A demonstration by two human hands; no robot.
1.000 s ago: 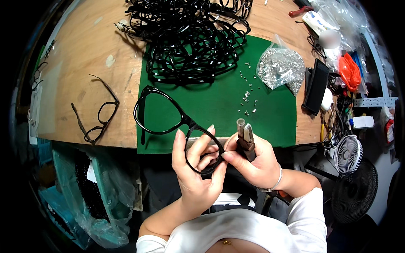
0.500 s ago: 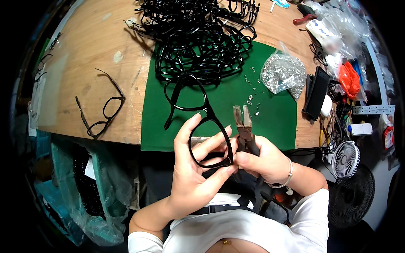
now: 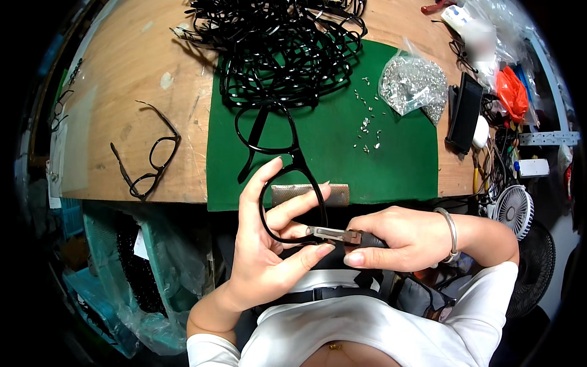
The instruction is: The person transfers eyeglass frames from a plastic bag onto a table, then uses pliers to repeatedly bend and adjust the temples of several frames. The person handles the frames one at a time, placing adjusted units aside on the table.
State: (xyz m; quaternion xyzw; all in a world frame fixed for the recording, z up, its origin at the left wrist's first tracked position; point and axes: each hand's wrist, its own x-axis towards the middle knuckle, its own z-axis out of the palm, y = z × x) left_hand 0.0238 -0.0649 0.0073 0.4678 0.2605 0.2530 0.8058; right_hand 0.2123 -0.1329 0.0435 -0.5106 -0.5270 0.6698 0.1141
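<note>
A black eyeglass frame (image 3: 298, 160) is held upright by my left hand (image 3: 260, 244), whose fingers pass behind and through the nearer rim while the thumb presses at its lower corner. Its far rim and a folded temple lie over the green mat. My right hand (image 3: 400, 238) is closed around the dark handles of a pair of pliers (image 3: 330, 233). The pliers lie sideways, pointing left, with their jaws at the corner of the nearer rim by my left thumb. Whether the jaws grip anything there is hard to see. Behind my left fingers sits a textured metal block (image 3: 339, 194) at the mat's edge.
On the green mat (image 3: 397, 171) rests a big heap of black frames (image 3: 287, 73). Tiny metal parts (image 3: 365, 125) lie scattered near a clear bag of them (image 3: 406, 92). A loose frame (image 3: 160, 172) is at left. A black phone (image 3: 465, 113) and small fan (image 3: 512, 211) stand right.
The pliers have swung from pointing away to pointing left, their jaws now at the frame's corner. My right hand has turned and its elbow moved outward. My left hand keeps the frame, shifted slightly left.
</note>
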